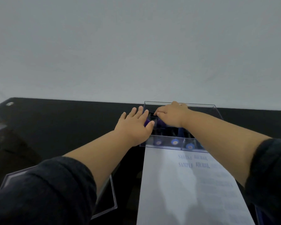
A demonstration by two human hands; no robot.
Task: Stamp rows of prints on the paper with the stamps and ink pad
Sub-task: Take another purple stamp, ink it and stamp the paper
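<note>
Head view: white paper [185,189], blurred blue prints.

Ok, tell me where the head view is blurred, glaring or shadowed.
Head view: both hands, the left hand and right hand, look soft; the prints on the paper smear toward its right; faint shadows cross it; the clear box rim catches light; edges bow.

One view only, head cam, worn by the person, so nothing shared w/ a second view. It looks fwd and slightly down across a black table [63,127] toward a pale wall [136,46] that fills the upper half. Both forearms stretch away from the lens, the left hand [135,125] and right hand [170,114] mid-frame at a clear box [217,111], white paper [177,192] close at the bottom edge.
</note>
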